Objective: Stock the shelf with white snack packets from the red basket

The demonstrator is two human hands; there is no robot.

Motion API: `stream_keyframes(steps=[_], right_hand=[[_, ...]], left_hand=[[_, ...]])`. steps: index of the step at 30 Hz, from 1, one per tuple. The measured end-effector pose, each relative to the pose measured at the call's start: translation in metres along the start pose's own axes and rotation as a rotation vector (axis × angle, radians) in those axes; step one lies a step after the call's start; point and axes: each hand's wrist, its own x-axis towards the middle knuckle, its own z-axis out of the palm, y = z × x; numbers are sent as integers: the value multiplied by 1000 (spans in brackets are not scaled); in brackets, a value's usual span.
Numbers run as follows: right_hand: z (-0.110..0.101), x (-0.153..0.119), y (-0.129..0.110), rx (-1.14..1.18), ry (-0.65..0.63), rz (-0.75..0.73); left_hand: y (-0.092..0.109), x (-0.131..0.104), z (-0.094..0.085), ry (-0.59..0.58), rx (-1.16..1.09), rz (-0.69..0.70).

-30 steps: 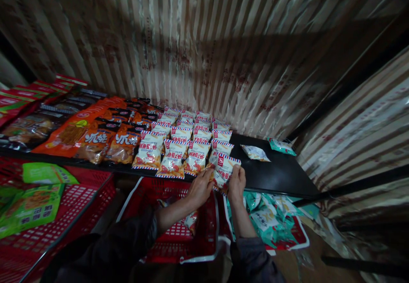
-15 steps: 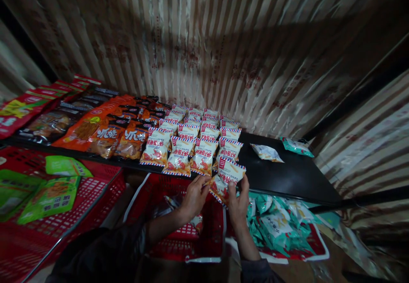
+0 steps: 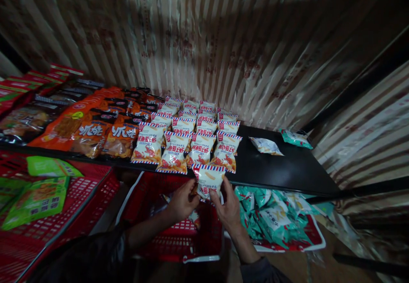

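One long black shelf point(image 3: 277, 172) stretches over a red basket point(image 3: 207, 236) beneath its front edge. Orange snack bags point(image 3: 87, 136) fill part of the shelf's left half, with white snack bags point(image 3: 200, 148) in rows alongside. Just off the front edge, above the basket, the left hand point(image 3: 182, 203) and right hand point(image 3: 229, 208) pinch one white packet point(image 3: 209, 180), the left at its lower corner, the right at its side.

Here's the head-worn camera, looking forward and down from above the left hand point(image 3: 182, 203) and right hand point(image 3: 229, 208), close in, black shelf point(image 3: 284, 171) beyond, striped sheeting point(image 3: 191, 40) filling the top.
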Motion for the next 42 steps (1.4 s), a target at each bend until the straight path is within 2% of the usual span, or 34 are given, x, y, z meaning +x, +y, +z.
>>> stream_keyframes(steps=[2, 5, 11, 16, 22, 26, 30, 33, 38, 42], right_hand=[[2, 0, 0, -14, 21, -40], [2, 3, -1, -1, 81, -25], [-7, 17, -1, 133, 161, 115], [-12, 20, 2, 152, 198, 58], [-14, 24, 8, 19, 254, 70], [-13, 30, 3, 33, 302, 101], [-12, 33, 0, 53, 326, 108], [-13, 33, 4, 20, 332, 84], [-13, 32, 8, -12, 322, 86], [-9, 31, 4, -13, 308, 53]], left_hand=[[1, -4, -2, -16, -2, 4], [8, -2, 1, -2, -31, -15], [28, 21, 17, 104, -79, 9], [43, 40, 27, 142, -209, 42], [50, 37, 23, 2, -173, 159], [51, 27, 20, -57, -152, 155], [50, 27, 17, -76, -165, 175], [47, 28, 13, -31, -80, 198], [34, 27, 7, 143, 139, 247], [33, 21, 11, 194, 148, 139]])
